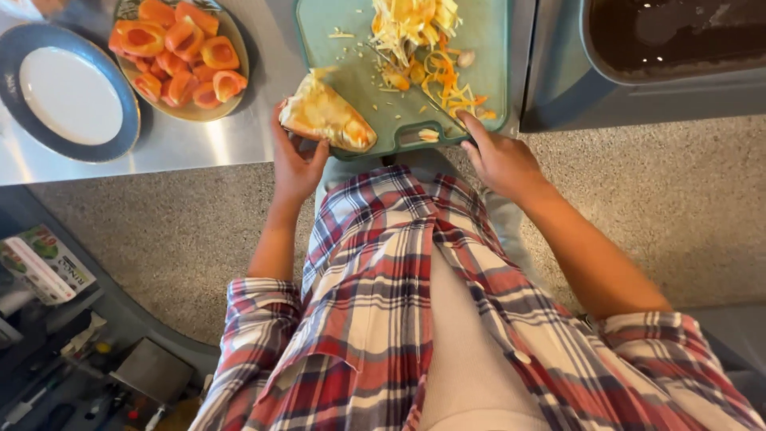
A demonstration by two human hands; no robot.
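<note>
A green cutting board (359, 88) lies on the steel counter in front of me. On it is a pile of pale yellow and orange shreds and peelings (419, 40). My left hand (295, 164) grips a large yellow-orange vegetable wedge (327, 116) at the board's near left corner. My right hand (501, 160) sits at the board's near right corner, index finger stretched forward. It seems closed on a thin knife (443, 112) whose blade runs into the shreds; the handle is mostly hidden. My plaid shirt fills the lower frame.
An oval dish of orange halved pepper pieces (179, 52) stands left of the board. Beside it is a white plate with a blue-grey rim (68, 96). A dark pan (678, 36) sits at the upper right. Below are a speckled floor and a cluttered shelf with a box (44, 263).
</note>
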